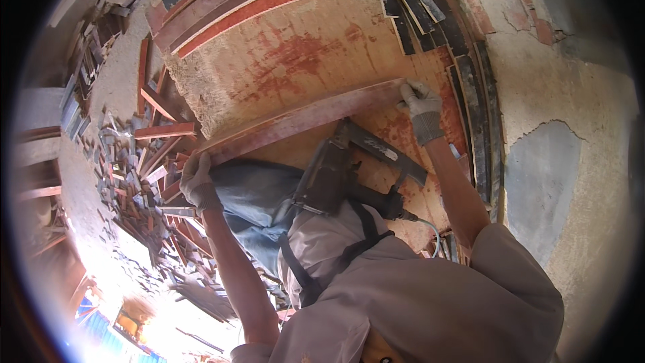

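Observation:
A long reddish-brown wooden strip point(306, 119) spans the space in front of me, lying slantwise over the near part of a stained plywood board point(316, 40). At its left end, my gloved left hand point(196, 173) is closed round the wood. My gloved right hand point(421, 102) pinches the opposite end, thumb on the near side. Close to my lap rests a black nail gun point(336, 171), with a thin pale air hose point(435, 228) running from its handle end. Neither hand touches the nail gun.
Red-edged long strips point(269, 3) lie along the board's far side. Dark strips point(478, 121) are stacked at the right, beside a patched plaster wall point(571, 161). Many wood offcuts point(158, 195) litter the floor at left. Bright light comes in at the lower left.

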`<act>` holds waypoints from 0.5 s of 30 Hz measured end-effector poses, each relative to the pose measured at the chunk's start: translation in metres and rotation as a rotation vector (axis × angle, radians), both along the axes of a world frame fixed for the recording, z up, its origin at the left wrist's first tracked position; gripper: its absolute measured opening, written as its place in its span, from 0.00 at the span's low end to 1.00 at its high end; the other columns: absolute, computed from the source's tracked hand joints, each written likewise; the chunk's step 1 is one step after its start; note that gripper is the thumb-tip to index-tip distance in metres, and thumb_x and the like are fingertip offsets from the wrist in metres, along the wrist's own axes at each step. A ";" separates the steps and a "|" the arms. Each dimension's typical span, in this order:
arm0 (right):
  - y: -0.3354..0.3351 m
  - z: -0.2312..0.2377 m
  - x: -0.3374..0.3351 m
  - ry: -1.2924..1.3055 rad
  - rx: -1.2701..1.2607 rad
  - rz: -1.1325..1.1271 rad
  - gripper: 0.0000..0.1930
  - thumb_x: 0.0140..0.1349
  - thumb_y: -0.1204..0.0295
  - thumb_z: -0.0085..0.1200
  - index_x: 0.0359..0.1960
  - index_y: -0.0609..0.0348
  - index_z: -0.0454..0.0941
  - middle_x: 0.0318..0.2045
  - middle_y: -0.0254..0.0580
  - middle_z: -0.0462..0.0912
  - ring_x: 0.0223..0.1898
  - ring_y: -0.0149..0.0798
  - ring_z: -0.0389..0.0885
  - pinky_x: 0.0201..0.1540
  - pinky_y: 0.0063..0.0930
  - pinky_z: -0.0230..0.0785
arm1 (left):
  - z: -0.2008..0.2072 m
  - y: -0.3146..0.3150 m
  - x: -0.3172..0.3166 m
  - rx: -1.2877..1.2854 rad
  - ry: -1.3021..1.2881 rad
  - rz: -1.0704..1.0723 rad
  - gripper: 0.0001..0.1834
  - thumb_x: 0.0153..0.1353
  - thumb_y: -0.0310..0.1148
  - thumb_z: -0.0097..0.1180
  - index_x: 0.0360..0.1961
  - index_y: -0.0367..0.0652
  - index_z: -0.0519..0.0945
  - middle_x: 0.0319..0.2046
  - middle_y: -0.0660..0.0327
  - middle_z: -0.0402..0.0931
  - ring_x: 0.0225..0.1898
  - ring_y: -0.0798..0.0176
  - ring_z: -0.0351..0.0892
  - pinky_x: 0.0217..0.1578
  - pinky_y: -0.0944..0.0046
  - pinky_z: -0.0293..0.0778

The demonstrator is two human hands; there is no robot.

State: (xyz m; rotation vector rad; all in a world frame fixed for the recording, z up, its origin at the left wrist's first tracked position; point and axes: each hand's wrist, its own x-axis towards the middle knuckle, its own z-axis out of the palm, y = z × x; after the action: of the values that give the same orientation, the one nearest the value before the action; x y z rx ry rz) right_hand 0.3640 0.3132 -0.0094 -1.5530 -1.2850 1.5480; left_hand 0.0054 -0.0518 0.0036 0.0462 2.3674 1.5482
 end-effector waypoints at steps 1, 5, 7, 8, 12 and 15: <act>0.000 0.000 0.001 0.014 0.006 0.010 0.11 0.67 0.74 0.63 0.49 0.64 0.86 0.33 0.37 0.87 0.24 0.27 0.81 0.26 0.22 0.79 | 0.000 -0.001 -0.001 -0.053 0.024 -0.006 0.15 0.61 0.28 0.70 0.49 0.34 0.87 0.43 0.60 0.87 0.43 0.69 0.82 0.48 0.70 0.77; -0.004 -0.003 0.001 0.044 0.047 0.008 0.11 0.68 0.74 0.63 0.49 0.64 0.85 0.35 0.36 0.87 0.25 0.26 0.81 0.28 0.22 0.79 | -0.001 0.000 -0.003 -0.158 0.088 -0.062 0.18 0.62 0.31 0.69 0.52 0.33 0.86 0.44 0.60 0.87 0.43 0.69 0.82 0.51 0.68 0.76; -0.008 -0.003 -0.001 0.059 0.049 -0.027 0.11 0.68 0.74 0.63 0.49 0.65 0.85 0.36 0.35 0.88 0.27 0.26 0.82 0.29 0.22 0.79 | -0.002 -0.001 -0.005 -0.205 0.091 -0.077 0.18 0.63 0.32 0.69 0.51 0.33 0.87 0.43 0.59 0.88 0.43 0.69 0.82 0.51 0.68 0.76; -0.009 -0.003 -0.003 0.058 0.047 -0.040 0.11 0.68 0.74 0.63 0.49 0.65 0.85 0.36 0.35 0.88 0.28 0.26 0.82 0.29 0.22 0.79 | -0.002 -0.001 -0.006 -0.207 0.075 -0.070 0.18 0.63 0.32 0.69 0.51 0.33 0.87 0.43 0.59 0.88 0.43 0.69 0.82 0.51 0.68 0.77; -0.014 -0.002 -0.006 0.069 0.062 -0.070 0.11 0.68 0.74 0.63 0.48 0.65 0.86 0.37 0.35 0.88 0.31 0.26 0.83 0.31 0.21 0.79 | 0.000 0.001 -0.009 -0.167 0.010 -0.055 0.17 0.63 0.31 0.68 0.51 0.33 0.86 0.43 0.58 0.88 0.43 0.68 0.83 0.49 0.67 0.77; -0.014 -0.001 -0.006 0.073 0.064 -0.052 0.11 0.68 0.73 0.63 0.49 0.66 0.85 0.38 0.37 0.88 0.31 0.26 0.83 0.32 0.21 0.79 | 0.003 0.004 -0.008 -0.185 -0.003 -0.056 0.17 0.64 0.31 0.67 0.51 0.33 0.87 0.42 0.58 0.88 0.42 0.68 0.84 0.48 0.68 0.78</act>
State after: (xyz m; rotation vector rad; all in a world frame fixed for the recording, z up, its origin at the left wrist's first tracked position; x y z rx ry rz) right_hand 0.3579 0.2993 -0.0100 -1.4658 -1.2322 1.5028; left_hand -0.0031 -0.0481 0.0070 0.0677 2.4739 1.2974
